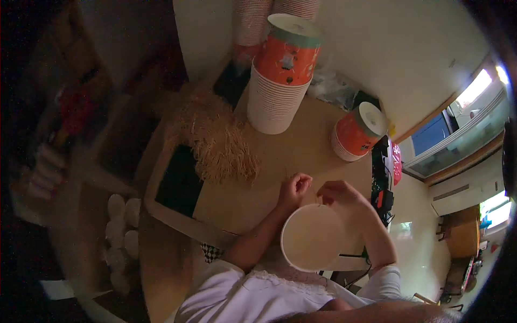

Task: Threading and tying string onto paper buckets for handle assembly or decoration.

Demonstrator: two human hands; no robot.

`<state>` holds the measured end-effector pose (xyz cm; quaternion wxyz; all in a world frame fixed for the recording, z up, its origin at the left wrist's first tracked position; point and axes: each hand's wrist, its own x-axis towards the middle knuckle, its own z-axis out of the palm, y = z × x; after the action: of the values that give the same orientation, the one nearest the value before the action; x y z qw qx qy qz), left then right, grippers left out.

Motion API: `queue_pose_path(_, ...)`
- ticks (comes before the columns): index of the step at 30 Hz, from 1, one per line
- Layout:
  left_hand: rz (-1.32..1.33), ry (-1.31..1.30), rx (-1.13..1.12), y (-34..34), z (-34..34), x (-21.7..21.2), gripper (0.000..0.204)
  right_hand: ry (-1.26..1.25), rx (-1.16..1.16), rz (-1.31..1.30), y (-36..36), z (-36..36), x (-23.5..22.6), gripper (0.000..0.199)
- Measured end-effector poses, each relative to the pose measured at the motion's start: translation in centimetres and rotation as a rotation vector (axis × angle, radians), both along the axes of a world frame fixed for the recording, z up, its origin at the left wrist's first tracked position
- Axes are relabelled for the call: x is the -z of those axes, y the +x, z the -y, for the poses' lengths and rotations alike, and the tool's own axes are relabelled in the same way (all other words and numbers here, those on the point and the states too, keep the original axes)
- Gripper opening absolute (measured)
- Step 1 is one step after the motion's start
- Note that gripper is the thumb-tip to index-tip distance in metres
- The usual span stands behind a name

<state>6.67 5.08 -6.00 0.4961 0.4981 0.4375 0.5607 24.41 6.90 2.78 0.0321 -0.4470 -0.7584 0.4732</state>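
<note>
A paper bucket [312, 238], pale inside, rests against my body with its open mouth facing up. My right hand [340, 192] is at its far rim, fingers pinched around a thin tan cord [315, 199] that shows only faintly. Just left of it, my left hand [294, 189] is closed, fingertips pressed together on what looks like the same cord, above the table. Beyond my left hand lies a loose heap of tan cords [223, 142]. Most of the bucket's outer wall is hidden from view.
A tall stack of paper buckets [277, 102], topped by an orange and green one, stands on the table [231, 207]. A shorter bucket stack [355, 134] is at the right. Clear plastic wrap [334, 89] lies by the wall. Several pale round objects [116, 231] sit at the lower left.
</note>
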Motion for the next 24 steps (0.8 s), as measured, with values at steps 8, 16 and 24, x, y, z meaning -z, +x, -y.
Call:
queue_pose_path(8, -0.028, 0.083, -0.050, 0.5, -0.6, 0.1, 0.007, -0.565, 0.621, -0.516, -2.3, 0.1, 1.8, 0.024)
queue_pose_path(16, 0.004, -0.001, 0.048, 0.3, -1.4, -0.9, 0.012, -0.657, 0.793, -0.593, -1.8, 0.3, 2.6, 0.018)
queue_pose_path(24, -0.193, -0.042, 0.200, -1.2, -1.4, -1.7, 0.007, -0.746, 0.862, -0.690, -2.2, 1.3, 2.3, 0.012)
